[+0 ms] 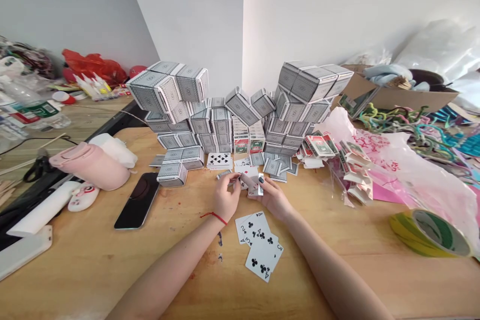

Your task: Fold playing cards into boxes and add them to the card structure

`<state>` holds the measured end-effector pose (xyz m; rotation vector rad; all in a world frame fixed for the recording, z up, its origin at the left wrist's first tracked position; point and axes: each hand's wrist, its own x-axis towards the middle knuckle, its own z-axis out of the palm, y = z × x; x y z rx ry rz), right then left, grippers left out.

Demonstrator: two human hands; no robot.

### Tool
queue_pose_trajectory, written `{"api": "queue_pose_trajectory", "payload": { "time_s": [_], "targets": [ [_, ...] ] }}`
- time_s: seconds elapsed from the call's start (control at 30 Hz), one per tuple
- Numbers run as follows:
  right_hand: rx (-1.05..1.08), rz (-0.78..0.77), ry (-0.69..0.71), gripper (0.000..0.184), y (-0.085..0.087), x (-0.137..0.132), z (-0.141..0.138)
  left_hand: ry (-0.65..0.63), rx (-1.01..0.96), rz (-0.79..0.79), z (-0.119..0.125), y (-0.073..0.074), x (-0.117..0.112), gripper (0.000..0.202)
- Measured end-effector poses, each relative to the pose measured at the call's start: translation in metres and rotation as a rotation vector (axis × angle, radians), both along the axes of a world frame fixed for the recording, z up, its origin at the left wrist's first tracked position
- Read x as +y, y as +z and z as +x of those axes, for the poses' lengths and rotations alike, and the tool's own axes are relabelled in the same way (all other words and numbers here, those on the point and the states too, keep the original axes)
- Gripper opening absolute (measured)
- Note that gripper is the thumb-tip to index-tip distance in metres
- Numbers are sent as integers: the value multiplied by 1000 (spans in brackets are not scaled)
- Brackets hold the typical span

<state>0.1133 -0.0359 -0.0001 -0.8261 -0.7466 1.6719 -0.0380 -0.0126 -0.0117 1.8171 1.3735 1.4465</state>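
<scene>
Pinching playing cards (255,188) in both hands, you hold them over the wooden table (93,260), just in front of the gray patterned blocks (221,127). Your left hand (226,194) has thumb and finger pressed on the cards' left side, and your right hand (275,197) grips the right side, thumb on top. Loose club cards (262,255) lie face up between your arms. A black phone (137,202) lies to the left.
</scene>
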Motion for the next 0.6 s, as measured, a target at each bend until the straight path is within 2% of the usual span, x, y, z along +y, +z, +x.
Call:
{"api": "queue_pose_trajectory", "payload": {
  "time_s": [0.13,0.2,0.33,0.47,0.6],
  "targets": [
    [-34,20,-159,26,-4,4,4,42,-151,-129,-2,-8,8,17],
    [-74,12,-146,31,-2,4,6,12,-219,-184,-2,-11,11,18],
    [-90,-11,-17,40,2,1,7,-72,-272,-239,1,-13,10,19],
    [-72,23,-13,39,3,1,6,-157,-227,-249,4,-6,5,16],
    [-133,55,-80,44,3,3,7,-296,-21,-169,4,7,-2,13]
  ]
}}
